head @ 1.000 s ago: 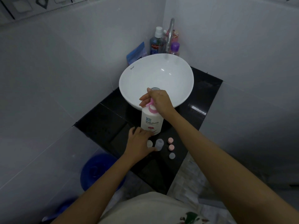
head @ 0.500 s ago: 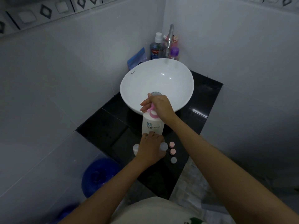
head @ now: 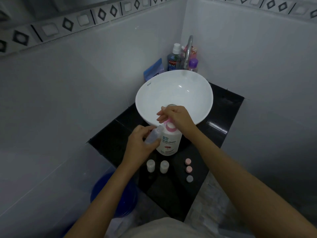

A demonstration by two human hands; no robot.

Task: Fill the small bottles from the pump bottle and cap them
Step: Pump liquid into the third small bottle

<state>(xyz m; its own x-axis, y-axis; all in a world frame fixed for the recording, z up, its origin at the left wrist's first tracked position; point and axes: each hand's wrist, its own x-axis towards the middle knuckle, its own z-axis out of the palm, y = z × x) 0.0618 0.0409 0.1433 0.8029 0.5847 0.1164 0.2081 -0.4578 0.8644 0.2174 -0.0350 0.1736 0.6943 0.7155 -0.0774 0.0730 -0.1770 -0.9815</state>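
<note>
Black tabletop (head: 223, 117): left hand (head: 139, 145) fingers pinched the light, squeezable small bottle (head: 152, 135) mid-body; right hand (head: 178, 117) fingers curled over the pump bottle (head: 169, 143) head.

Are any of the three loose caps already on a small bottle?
No, the three caps lie apart on the black counter, and both standing small bottles are uncapped.

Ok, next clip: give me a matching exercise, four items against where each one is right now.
Items:
1. clear small bottle
2. pump bottle
3. three loose caps
4. two small white bottles

Places:
A. in a row on the counter, nearest the right arm
B. held tilted in the left hand
C. upright on the counter, near the left wrist
D. before the sink, right hand on its pump

Pairs: 1-B, 2-D, 3-A, 4-C
</note>
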